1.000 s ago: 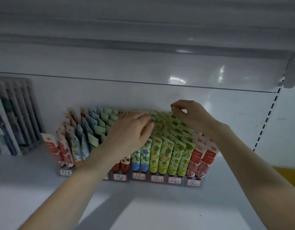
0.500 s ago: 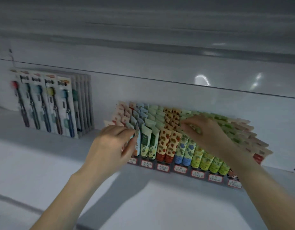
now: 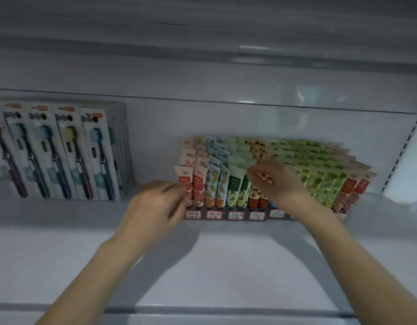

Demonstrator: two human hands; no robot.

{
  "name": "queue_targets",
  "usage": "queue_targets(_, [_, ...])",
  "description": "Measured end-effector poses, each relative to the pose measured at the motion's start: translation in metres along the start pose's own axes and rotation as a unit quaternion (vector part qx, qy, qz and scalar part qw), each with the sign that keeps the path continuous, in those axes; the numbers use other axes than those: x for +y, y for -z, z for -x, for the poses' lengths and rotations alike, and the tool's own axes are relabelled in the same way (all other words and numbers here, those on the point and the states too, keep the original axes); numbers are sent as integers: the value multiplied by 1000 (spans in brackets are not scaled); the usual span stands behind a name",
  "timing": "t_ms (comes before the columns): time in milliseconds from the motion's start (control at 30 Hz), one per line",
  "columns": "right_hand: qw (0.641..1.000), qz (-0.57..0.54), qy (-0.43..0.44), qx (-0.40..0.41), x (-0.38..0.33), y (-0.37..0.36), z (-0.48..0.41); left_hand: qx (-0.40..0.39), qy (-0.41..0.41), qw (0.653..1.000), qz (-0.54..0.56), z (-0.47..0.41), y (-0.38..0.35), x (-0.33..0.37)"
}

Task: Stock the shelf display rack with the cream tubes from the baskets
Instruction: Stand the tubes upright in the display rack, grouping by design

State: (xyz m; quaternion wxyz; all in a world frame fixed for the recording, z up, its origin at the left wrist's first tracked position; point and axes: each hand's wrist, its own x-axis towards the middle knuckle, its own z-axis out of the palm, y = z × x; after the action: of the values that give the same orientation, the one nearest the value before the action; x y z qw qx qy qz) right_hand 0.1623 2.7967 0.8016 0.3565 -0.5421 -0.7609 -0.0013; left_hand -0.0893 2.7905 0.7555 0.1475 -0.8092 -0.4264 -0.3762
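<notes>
Hands on glossy flat-crimped cream tubes, tiered rack.

A pale grey metal shelf runs across the view under a second grey shelf overhead. The glossy white back panel catches soft reflections. A perforated upright strip stands at the right.

Both hands at the display rack of cream tubes, left hand touching end tube, right hand over the middle
</notes>
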Motion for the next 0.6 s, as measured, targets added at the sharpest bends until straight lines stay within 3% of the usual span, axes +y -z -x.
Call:
queue_targets(133, [999, 8, -28, 25, -9, -8, -2, -11, 1, 1000, 2, -2, -6, -9])
queue_targets(333, [999, 26, -4, 31, -22, -12, -26, -3, 8, 1000, 18, -5, -18, -18])
queue_targets(600, [994, 61, -53, -70, -35, -23, -77, 45, -21, 998, -24, -14, -25, -17])
